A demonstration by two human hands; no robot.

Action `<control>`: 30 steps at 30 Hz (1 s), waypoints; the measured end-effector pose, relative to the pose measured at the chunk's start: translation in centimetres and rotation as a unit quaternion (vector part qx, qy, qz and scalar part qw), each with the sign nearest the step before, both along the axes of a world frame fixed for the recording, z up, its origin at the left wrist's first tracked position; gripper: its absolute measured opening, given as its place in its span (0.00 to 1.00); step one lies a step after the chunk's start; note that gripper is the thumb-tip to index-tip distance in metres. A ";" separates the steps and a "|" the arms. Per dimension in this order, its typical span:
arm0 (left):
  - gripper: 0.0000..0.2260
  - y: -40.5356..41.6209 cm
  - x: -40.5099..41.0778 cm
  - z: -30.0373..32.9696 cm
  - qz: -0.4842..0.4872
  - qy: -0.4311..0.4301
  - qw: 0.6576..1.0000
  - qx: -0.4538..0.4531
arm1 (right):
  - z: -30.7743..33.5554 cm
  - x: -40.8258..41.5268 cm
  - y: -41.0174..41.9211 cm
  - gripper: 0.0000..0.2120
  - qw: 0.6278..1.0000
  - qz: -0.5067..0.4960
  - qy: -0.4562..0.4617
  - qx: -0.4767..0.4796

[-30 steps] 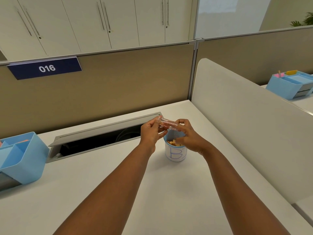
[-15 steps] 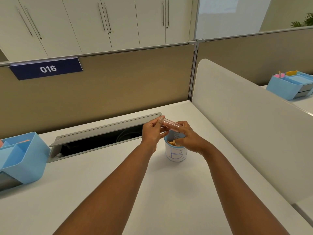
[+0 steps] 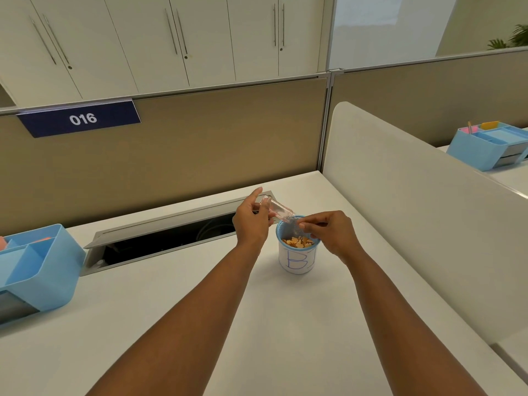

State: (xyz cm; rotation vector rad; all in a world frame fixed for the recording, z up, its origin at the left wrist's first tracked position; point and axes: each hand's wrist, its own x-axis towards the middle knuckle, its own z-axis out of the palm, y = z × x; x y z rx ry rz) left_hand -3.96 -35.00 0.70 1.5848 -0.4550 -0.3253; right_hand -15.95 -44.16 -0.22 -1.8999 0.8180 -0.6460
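Observation:
A blue mesh cup with a white paper label marked "B" stands on the white desk. Small orange pieces lie inside it. My left hand grips a clear plastic tube, tilted with its open end down over the cup's far rim. My right hand hovers over the cup's right side, thumb and forefinger pinched together near the tube's mouth. Whether those fingers hold something small is hidden.
An open cable tray runs along the desk's back edge, left of the cup. A blue desk organiser stands at the left edge. A white divider panel walls off the right side. A second blue organiser sits beyond it.
The tube has tipped from nearly level to mouth-down over the cup. My right hand has let go of the tube's end and moved to the cup's right side.

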 end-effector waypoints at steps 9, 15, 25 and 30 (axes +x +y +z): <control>0.18 0.7 -0.3 -0.1 -0.032 -0.221 0.973 0.059 | -0.3 1.1 0.0 0.09 0.982 0.009 0.121 -0.144; 0.15 0.7 -0.5 -0.1 -0.052 -0.230 0.969 0.075 | -0.4 1.2 0.0 0.10 0.985 -0.027 0.070 -0.154; 0.18 0.4 -1.3 0.5 -0.121 -0.196 0.972 0.051 | 0.6 1.6 1.3 0.13 0.979 0.052 -0.082 -0.178; 0.11 0.8 -0.8 0.3 -0.088 -0.151 0.984 0.042 | 0.5 1.2 0.7 0.20 0.972 -0.029 -0.148 -0.181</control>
